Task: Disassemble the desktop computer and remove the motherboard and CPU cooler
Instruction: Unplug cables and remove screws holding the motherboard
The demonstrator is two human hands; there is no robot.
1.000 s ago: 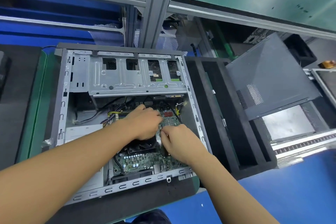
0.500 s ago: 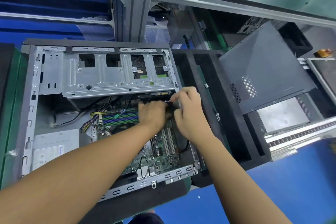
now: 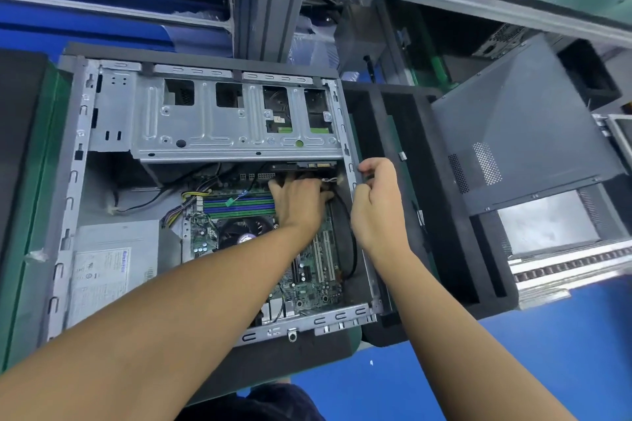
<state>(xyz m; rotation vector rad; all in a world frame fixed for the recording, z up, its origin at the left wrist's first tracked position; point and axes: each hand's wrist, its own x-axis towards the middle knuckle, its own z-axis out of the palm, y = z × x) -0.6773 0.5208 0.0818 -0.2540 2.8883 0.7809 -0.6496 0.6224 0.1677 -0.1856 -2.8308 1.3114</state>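
Both bare arms are stretched forward, coming in from below. The left forearm (image 3: 171, 301) runs long and diagonal, and the left hand (image 3: 297, 203) is palm down, knuckles up, fingers curled forward and under, their tips hidden. Just to its right, a little apart, the right hand (image 3: 376, 202) stands raised on a bent wrist, fingers bunched tight, thumb against forefinger; whether it pinches anything, can't tell

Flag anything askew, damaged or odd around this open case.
Nothing looks damaged. The grey side panel is off the case and lies tilted over the black foam tray on the right. A torn scrap, perhaps tape, sticks out at the case's left edge, and a white speck lies on the blue table.
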